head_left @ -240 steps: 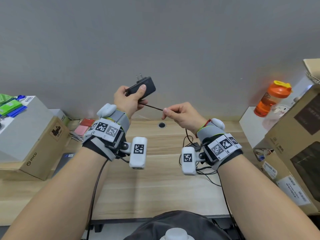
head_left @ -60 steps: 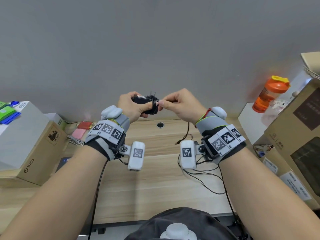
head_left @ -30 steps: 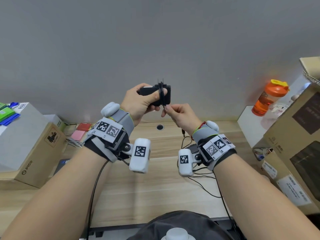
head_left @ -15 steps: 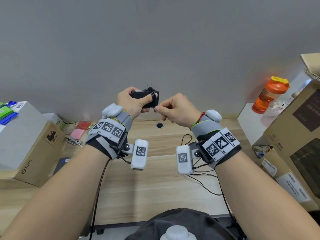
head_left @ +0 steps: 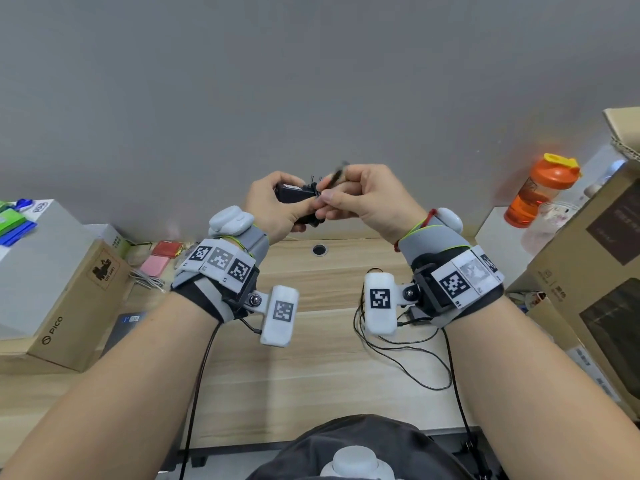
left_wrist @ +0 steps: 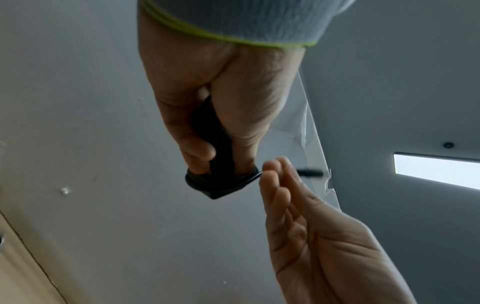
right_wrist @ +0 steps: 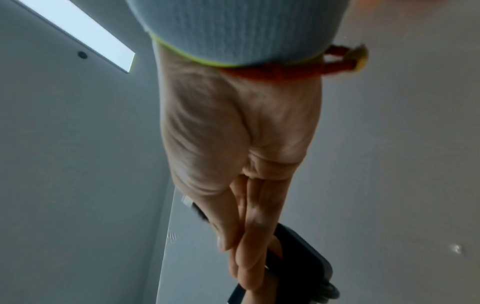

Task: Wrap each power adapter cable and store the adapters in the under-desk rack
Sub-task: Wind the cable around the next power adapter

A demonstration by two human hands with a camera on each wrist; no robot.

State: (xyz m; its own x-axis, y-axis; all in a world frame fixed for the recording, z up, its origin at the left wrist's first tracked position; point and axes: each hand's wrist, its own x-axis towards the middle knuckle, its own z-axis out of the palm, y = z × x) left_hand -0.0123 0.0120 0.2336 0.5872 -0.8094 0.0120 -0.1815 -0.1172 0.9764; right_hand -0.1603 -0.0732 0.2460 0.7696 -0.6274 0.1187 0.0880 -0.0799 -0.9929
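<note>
My left hand (head_left: 277, 206) grips a black power adapter (head_left: 294, 195) raised in front of the grey wall, its thin black cable wound in several turns round the body (left_wrist: 221, 181). My right hand (head_left: 360, 199) pinches the cable's free end, and the barrel plug (head_left: 337, 176) sticks up past the fingers; the plug tip (left_wrist: 310, 171) shows behind them in the left wrist view. In the right wrist view the adapter (right_wrist: 306, 259) lies beyond the right fingers (right_wrist: 246, 236). A second adapter (head_left: 419, 315) with loose cable (head_left: 408, 355) lies on the wooden desk (head_left: 311, 375) under my right wrist.
Cardboard boxes stand at the left (head_left: 52, 289) and right (head_left: 595, 271) of the desk. An orange bottle (head_left: 540, 192) sits on a white box at the back right. Red and pink items (head_left: 159, 258) lie at the back left. A cable hole (head_left: 319, 250) is in the desk's rear.
Over the earlier frames the loose cable was wound round the adapter. Since half a second ago my right hand has come up over the adapter with only the short plug end left free.
</note>
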